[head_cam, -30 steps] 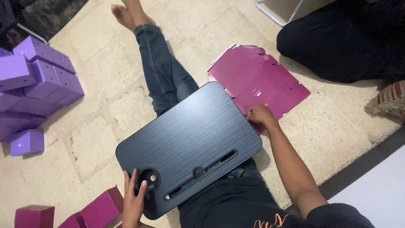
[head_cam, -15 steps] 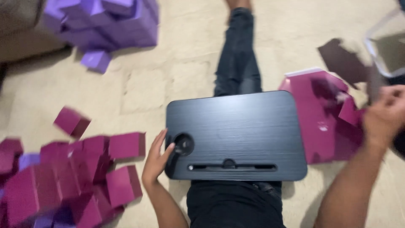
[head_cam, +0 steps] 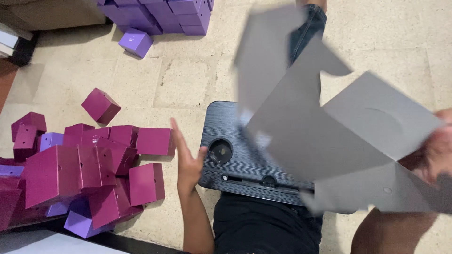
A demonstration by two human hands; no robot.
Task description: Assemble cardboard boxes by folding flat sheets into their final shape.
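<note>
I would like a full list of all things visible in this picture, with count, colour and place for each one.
Flat cardboard sheet: one, grey side showing, blurred, held up over the lap desk.
Lap desk: one, black, on the person's legs.
Magenta boxes: a pile, too many to count, floor at left.
Purple boxes: a stack, floor at top, one apart.
Floor: beige tiles.
Legs: dark jeans, stretched out.
Left hand: open, at the desk's left edge.
Right hand: blurred, holding the sheet.

We have the black ridged lap desk (head_cam: 254,160) across our lap, the heap of folded magenta cardboard boxes (head_cam: 89,174) left of its left edge, and the stacked purple cardboard boxes (head_cam: 160,14) beyond its far-left corner.
</note>
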